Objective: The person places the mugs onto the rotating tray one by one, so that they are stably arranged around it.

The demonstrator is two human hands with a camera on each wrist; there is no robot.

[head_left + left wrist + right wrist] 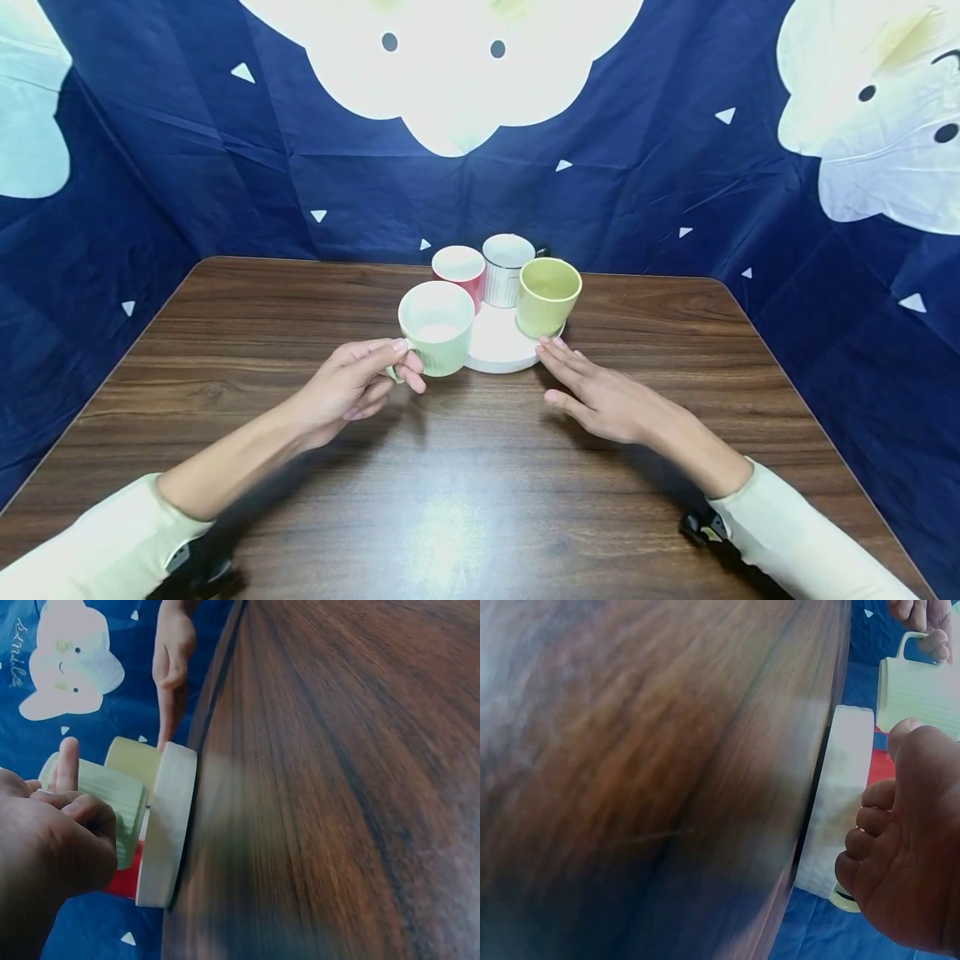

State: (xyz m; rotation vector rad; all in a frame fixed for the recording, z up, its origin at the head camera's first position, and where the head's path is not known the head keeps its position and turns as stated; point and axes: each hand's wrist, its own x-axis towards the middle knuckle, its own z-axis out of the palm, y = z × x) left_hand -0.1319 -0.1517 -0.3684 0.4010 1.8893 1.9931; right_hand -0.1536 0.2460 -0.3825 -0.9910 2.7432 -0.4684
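Note:
My left hand pinches the handle of a pale green ribbed mug between thumb and fingers. In the left wrist view, this mug is held above the level of a round white tray, overlapping its near left side. With fingers straight, my right hand has its fingertips right at the tray's front right rim, by the base of a yellow-green cup. Also on the tray stand a red cup with a pale inside and a white ribbed mug with a dark rim and handle.
The dark wood table carries the tray near its far edge. Behind it and along both sides hangs a blue cloth printed with white clouds and small triangles. Black wrist gear sits under the right sleeve.

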